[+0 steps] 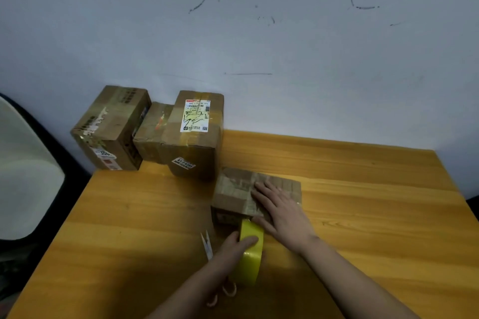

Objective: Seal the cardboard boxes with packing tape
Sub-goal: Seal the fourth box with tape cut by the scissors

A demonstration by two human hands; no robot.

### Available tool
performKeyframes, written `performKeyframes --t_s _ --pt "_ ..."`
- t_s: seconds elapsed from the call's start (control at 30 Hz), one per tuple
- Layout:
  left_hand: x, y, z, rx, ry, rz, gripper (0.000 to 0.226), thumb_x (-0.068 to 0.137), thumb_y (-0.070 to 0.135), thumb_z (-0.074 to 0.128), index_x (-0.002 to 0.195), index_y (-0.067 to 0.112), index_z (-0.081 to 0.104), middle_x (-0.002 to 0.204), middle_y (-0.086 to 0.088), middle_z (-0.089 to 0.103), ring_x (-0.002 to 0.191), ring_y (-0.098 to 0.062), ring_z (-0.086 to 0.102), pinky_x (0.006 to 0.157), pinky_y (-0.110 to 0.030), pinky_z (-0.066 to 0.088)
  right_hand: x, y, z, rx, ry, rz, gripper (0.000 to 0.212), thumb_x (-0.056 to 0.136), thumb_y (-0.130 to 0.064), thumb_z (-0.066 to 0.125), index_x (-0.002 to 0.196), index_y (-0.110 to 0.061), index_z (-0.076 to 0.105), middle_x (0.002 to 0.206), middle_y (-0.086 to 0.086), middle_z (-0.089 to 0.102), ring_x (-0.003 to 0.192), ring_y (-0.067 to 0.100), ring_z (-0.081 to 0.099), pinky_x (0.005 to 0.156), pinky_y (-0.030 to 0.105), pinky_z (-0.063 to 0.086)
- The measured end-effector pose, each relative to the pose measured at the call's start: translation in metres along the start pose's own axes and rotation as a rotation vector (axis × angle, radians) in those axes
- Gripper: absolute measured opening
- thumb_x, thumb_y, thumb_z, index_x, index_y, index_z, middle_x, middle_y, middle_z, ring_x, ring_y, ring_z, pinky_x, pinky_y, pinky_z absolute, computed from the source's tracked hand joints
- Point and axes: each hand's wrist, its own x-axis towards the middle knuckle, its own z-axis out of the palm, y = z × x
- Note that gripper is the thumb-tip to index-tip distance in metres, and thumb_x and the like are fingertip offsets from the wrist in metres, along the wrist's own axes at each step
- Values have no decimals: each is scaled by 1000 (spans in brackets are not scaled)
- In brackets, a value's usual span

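A small flat cardboard box [233,194] lies near the middle of the wooden table [363,189]. My right hand [280,210] rests flat on its top, fingers spread and pointing to the far left. My left hand [230,248] grips a yellow roll of packing tape [250,254], held upright against the box's near side. A strip of tape seems to run from the roll up onto the box edge.
Scissors [207,246] with pale handles lie on the table, partly under my left forearm. Three taped boxes stand at the table's far left corner against the wall: one [111,127], a low one [153,134], and a labelled one [194,137]. A chair [26,176] stands to the left.
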Motion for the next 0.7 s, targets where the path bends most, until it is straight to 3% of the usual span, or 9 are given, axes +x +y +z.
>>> performKeyframes --t_s 0.07,0.13,0.2,0.3,0.37,0.43,0.7 --pt "-8 -11 -2 193 12 111 69 72 52 72 128 17 51 110 -1 65 98 -16 63 86 -32 52 4 -2 -2 9 -13 34 71 92 -67 22 149 -25 35 158 -8 25 147 12 13 119 33 10" --pt "-14 -15 -5 261 62 175 68 65 62 69 120 24 55 106 4 66 95 -13 64 87 -37 53 5 -7 -1 -5 -25 63 68 93 -62 25 147 -24 39 156 -6 31 146 14 20 118 35 16" --pt "-20 -5 -3 221 117 236 48 72 58 71 105 25 58 92 3 69 81 -15 69 81 -40 56 6 -11 -2 -37 10 66 62 94 -56 29 139 -19 51 149 -2 44 140 19 37 113 41 34" --pt "-31 24 -2 94 141 272 18 89 32 65 92 15 58 64 0 68 52 -15 65 56 -31 54 12 -19 -12 -17 172 158 41 98 -39 39 117 -16 67 128 1 64 114 24 63 84 40 57" --pt "-39 38 -8 35 66 275 19 92 28 60 92 9 59 63 -7 69 51 -18 63 53 -27 53 20 -23 -20 -12 174 267 34 100 -36 43 115 -20 68 124 -3 65 100 25 68 71 37 54" --pt "-43 43 -13 11 14 246 25 95 28 57 93 3 60 67 -12 70 53 -21 64 56 -27 53 17 -25 -19 -44 187 220 41 98 -43 39 113 -20 70 126 -5 64 94 25 69 64 36 54" --pt "-41 4 -5 66 170 217 22 99 33 46 94 14 55 65 -9 64 48 -13 61 52 -26 50 2 -26 6 15 121 224 56 95 -51 28 134 -23 56 138 -5 53 122 20 53 91 41 48"
